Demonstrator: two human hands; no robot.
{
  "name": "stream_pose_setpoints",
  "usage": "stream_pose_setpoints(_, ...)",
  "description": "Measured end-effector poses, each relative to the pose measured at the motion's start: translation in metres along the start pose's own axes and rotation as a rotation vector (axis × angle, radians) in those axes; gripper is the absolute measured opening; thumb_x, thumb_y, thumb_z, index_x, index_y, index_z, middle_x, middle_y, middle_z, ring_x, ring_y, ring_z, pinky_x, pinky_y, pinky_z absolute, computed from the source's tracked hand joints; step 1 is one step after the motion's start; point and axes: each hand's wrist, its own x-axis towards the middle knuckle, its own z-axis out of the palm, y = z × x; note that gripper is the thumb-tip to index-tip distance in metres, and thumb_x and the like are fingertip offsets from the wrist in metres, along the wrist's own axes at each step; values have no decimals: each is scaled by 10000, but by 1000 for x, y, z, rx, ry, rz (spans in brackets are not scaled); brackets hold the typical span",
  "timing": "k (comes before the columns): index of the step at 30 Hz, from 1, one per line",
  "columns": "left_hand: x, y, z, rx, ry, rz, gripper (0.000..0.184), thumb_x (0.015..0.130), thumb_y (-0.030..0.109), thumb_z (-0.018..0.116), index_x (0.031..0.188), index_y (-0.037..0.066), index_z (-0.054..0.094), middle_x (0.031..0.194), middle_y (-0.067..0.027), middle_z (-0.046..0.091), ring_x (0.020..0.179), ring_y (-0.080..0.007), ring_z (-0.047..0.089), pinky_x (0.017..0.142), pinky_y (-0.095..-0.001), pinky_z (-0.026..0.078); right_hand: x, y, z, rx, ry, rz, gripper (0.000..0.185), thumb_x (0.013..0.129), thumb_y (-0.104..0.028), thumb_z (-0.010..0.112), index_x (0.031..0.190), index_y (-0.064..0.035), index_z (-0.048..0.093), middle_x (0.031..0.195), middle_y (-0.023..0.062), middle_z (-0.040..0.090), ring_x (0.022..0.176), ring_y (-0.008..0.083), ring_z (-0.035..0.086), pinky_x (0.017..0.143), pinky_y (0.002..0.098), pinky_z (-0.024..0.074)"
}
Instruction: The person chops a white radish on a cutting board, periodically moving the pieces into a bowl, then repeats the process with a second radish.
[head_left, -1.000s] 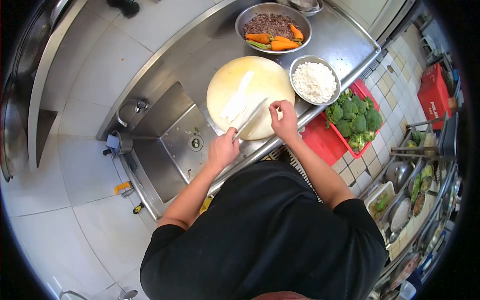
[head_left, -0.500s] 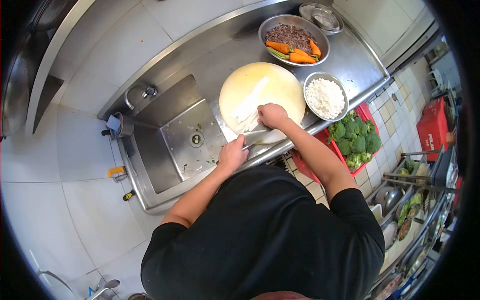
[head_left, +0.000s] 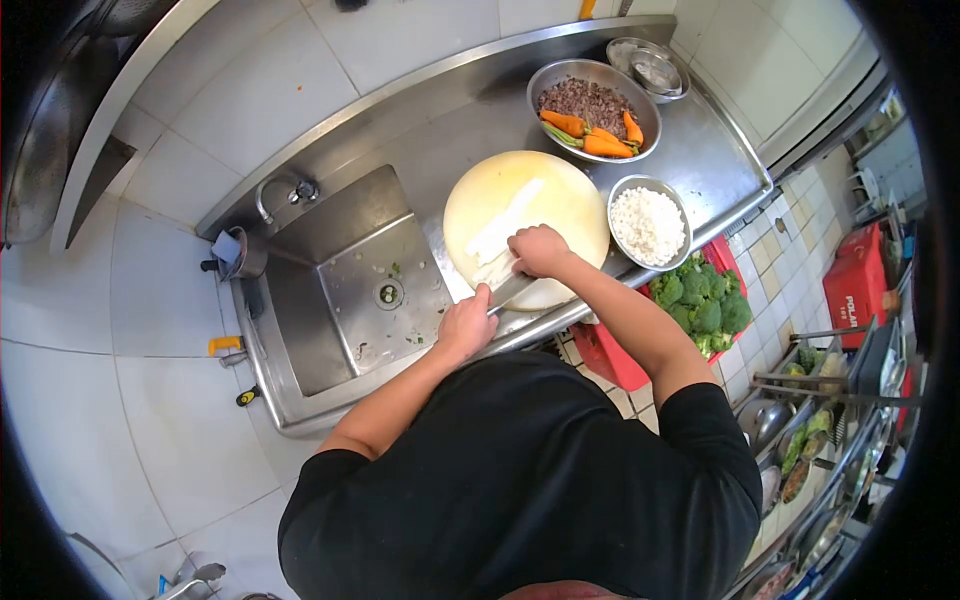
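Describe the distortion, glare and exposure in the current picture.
Head view: fisheye bending bows the wall tiles, with black corners; head view: soft sheen on the steel counter; head view: the white strip looks nearly washed out against the pale board.

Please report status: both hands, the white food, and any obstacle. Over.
Left hand gripping knife; right hand close by, contact unclear. White food lying on round board. Nothing visibly blocking.

Carrots (head_left: 606, 147) in steel bowl (head_left: 535, 102), broccoli (head_left: 706, 314) in red crate (head_left: 722, 250), faucet (head_left: 303, 191) beside sink (head_left: 302, 335)
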Motion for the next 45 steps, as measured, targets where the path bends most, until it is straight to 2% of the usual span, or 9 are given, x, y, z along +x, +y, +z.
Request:
stream_pose_setpoints(10, 10, 9, -12, 25, -84, 68, 307, 899, 210, 662, 1130, 90, 498, 915, -251, 713, 900, -461, 705, 798, -577, 540, 70, 6, -11, 28, 148, -91, 466, 836, -32, 649, 1295, -108, 643, 1292, 109, 680, 1227, 303, 615, 1048, 449, 496)
stream_pose_setpoints(18, 7, 8, 4, -81, -167, 162, 284, 961, 279, 642, 1167, 105, 553, 936, -260, 720, 908, -482, 689, 810, -571, 533, 89, 2, 5, -111, 18, -98, 290, 863, -108, 660, 1133, -171, 747, 1209, 60, 689, 1262, 273, 549, 1076, 447, 436)
stream_pose_setpoints(27, 48, -47, 2, -204, -127, -15, 299, 1002, 313, 610, 1140, 50, 643, 1009, -289, 708, 980, -473, 682, 846, -529, 535, 4, 13, -45, 426, 554, -169, 193, 791, -127, 756, 981, -104, 737, 1025, 86, 680, 990, 313, 668, 859, 423, 554)
stream_pose_setpoints(32, 62, -58, -2, -113, -79, -48, 298, 1005, 263, 606, 1175, 19, 606, 1068, -311, 698, 1028, -477, 678, 893, -532, 530, -50, 9, 42, 352, 616, -94, 240, 800, -110, 758, 1040, -95, 741, 1050, 104, 650, 976, 339, 663, 862, 449, 555)
stream_pose_setpoints(34, 59, -47, -7, -42, -122, -50, 340, 1008, 271, 589, 1230, 14, 574, 1090, -314, 701, 1055, -479, 680, 929, -544, 530, -67, 10, 77, 418, 464, 8, 289, 810, -121, 764, 1097, -99, 740, 1086, 104, 651, 997, 340, 656, 886, 445, 550)
stream_pose_setpoints(38, 53, -26, -14, 67, -214, -75, 355, 1024, 249, 548, 1288, 14, 522, 1071, -321, 703, 1034, -476, 690, 919, -563, 532, -91, -11, 73, 432, 589, 139, 533, 836, -335, 816, 1267, -59, 666, 1249, 174, 592, 1200, 372, 576, 1007, 445, 504)
stream_pose_setpoints(39, 51, -19, -17, 80, -220, -92, 354, 1027, 246, 541, 1296, 17, 515, 1068, -320, 704, 1031, -477, 691, 917, -564, 533, -81, -10, 89, 418, 619, 196, 852, 777, -538, 839, 1386, -13, 558, 1343, 224, 523, 1269, 408, 507, 1073, 503, 438)
stream_pose_setpoints(43, 47, -5, -14, 116, -227, -102, 351, 1035, 239, 521, 1312, 25, 499, 1061, -316, 706, 1023, -475, 696, 909, -567, 539, -58, -39, 91, 137, 576, 426, 1220, 647, -724, 824, 1500, 30, 383, 1434, 264, 445, 1345, 430, 405, 1143, 583, 307)
stream_pose_setpoints(45, 48, -6, -15, 126, -220, -94, 347, 1038, 239, 515, 1311, 26, 498, 1062, -315, 705, 1022, -472, 698, 904, -567, 541, -50, -32, 89, 222, 498, 441, 1199, 658, -693, 832, 1506, 25, 384, 1453, 256, 440, 1358, 422, 401, 1149, 561, 313)
